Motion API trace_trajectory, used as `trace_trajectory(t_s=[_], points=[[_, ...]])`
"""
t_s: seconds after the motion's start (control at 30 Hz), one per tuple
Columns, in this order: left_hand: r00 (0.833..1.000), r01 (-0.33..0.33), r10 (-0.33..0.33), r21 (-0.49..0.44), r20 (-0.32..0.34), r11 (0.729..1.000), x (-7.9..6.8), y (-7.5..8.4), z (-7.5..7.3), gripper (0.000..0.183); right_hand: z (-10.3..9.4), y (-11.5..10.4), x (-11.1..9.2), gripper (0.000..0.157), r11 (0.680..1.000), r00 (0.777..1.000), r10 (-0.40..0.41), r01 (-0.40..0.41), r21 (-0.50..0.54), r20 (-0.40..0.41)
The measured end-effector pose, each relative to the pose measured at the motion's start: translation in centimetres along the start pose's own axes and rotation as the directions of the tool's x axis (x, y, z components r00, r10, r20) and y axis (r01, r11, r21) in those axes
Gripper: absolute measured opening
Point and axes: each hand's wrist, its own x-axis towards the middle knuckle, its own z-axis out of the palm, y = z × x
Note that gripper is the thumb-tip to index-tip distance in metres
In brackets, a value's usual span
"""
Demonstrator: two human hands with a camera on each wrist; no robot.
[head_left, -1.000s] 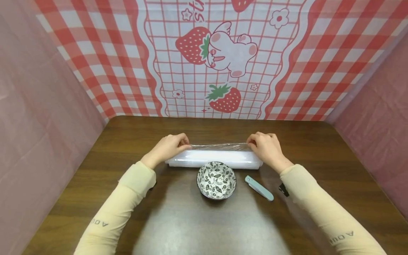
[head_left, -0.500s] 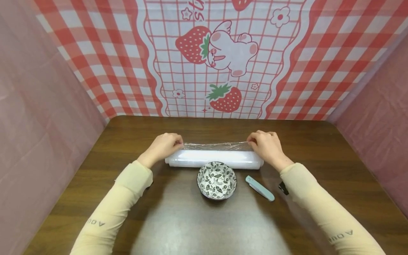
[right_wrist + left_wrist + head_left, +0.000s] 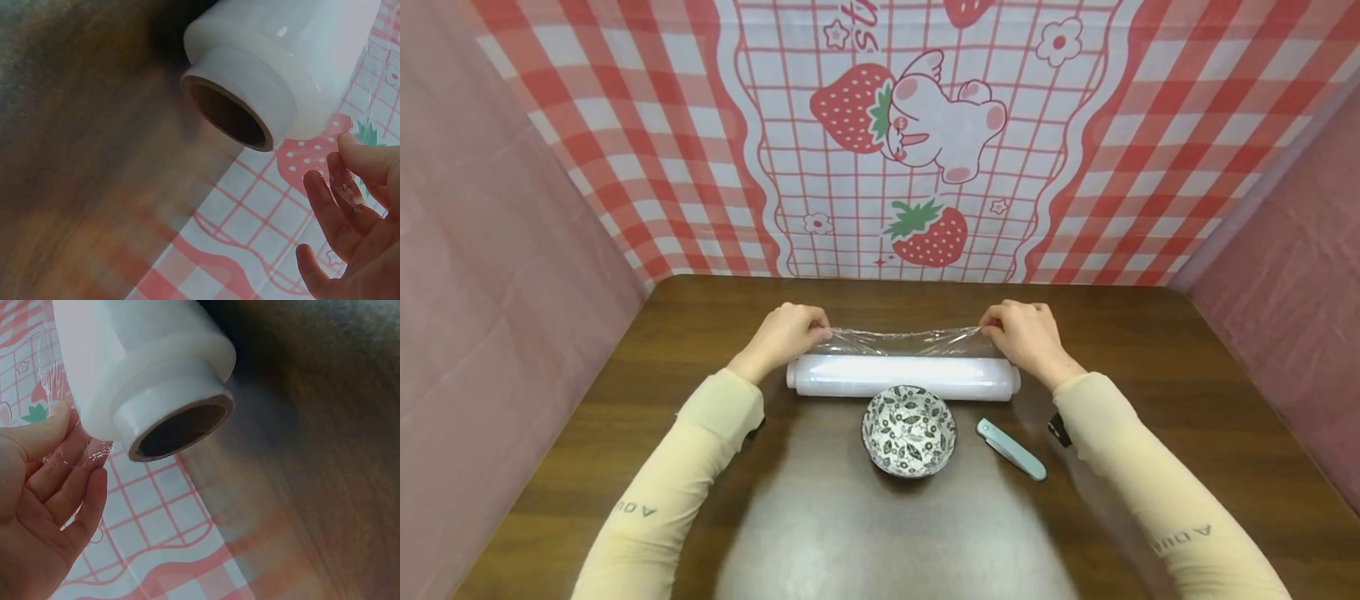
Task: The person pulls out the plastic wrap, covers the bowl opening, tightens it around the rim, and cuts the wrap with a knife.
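Observation:
A thick roll of plastic wrap (image 3: 902, 377) lies crosswise on the table, its hollow cardboard core (image 3: 181, 428) showing in the left wrist view. A short clear sheet of film (image 3: 906, 342) rises from its far side, sagging in the middle and creased toward both corners. My left hand (image 3: 787, 335) pinches the film's left corner between thumb and forefinger. At the right corner my right hand (image 3: 1025, 335) pinches the same edge, its other fingers loosely spread in the right wrist view. A bowl (image 3: 909, 432) with a dark leaf pattern stands just in front of the roll.
A light blue folding knife (image 3: 1011, 449), folded, lies right of the bowl on the brown wooden table (image 3: 880, 542). Behind the table hangs a red-and-white checked strawberry cloth (image 3: 925, 125). Pink curtains (image 3: 1292, 217) close off both sides.
My left hand has shifted left along the film's edge. Both hands have risen slightly and drawn away from the roll, so more film shows between them. Bowl and knife stay put.

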Motion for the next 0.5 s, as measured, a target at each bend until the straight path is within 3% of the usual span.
trace_trajectory(t_s=[0.5], points=[[0.998,-0.009,0.007,-0.043,-0.056,0.999,1.4,-0.5,-1.6,0.01,-1.4,0.4,2.2,0.01,1.0,1.0,0.01,-0.01,0.007,-0.02]])
